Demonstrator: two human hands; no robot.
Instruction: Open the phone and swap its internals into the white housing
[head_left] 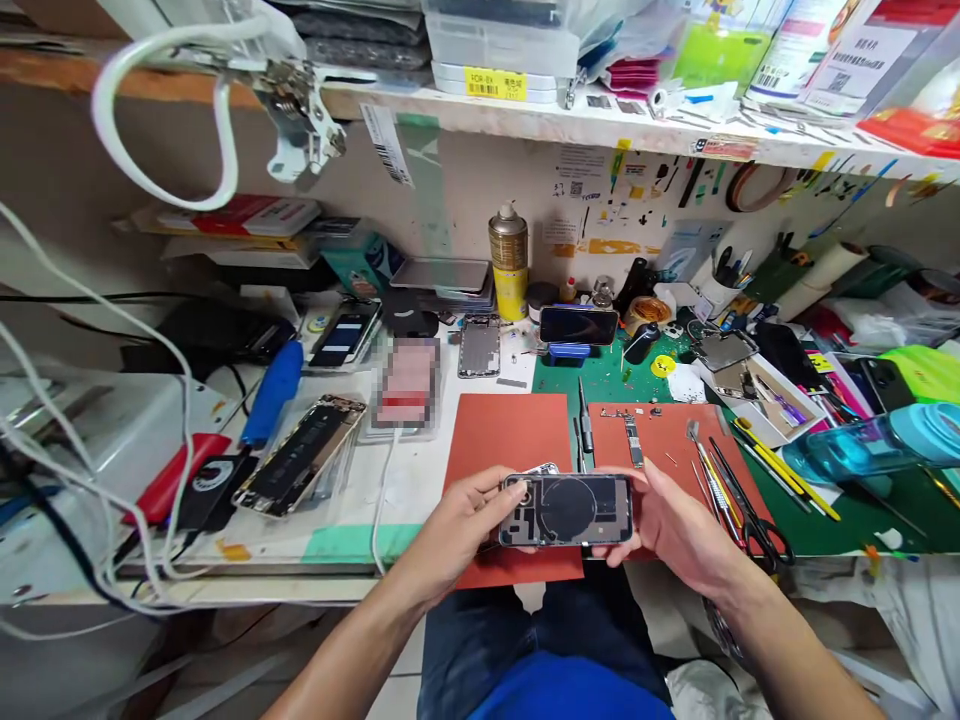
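Note:
A phone back panel [568, 510], its inner side with a dark round coil facing up, is held level above the front edge of a red-brown mat [506, 430]. My left hand [474, 515] grips its left end, the thumb near the camera openings. At the right end my right hand [679, 520] is cupped with its fingers apart, close to the panel's edge; whether it touches is hard to tell. Another metallic part [544, 468] shows just behind the panel. On the second red-brown mat [675, 430] lies a narrow circuit board [634, 440].
Scissors [761, 535], tweezers and yellow-handled tools [795, 480] lie at the right, beside a blue bottle [862, 445]. An opened phone [300, 455], blue and red tools and white cables occupy the left. A spray can [510, 265] stands behind, under a shelf [480, 118].

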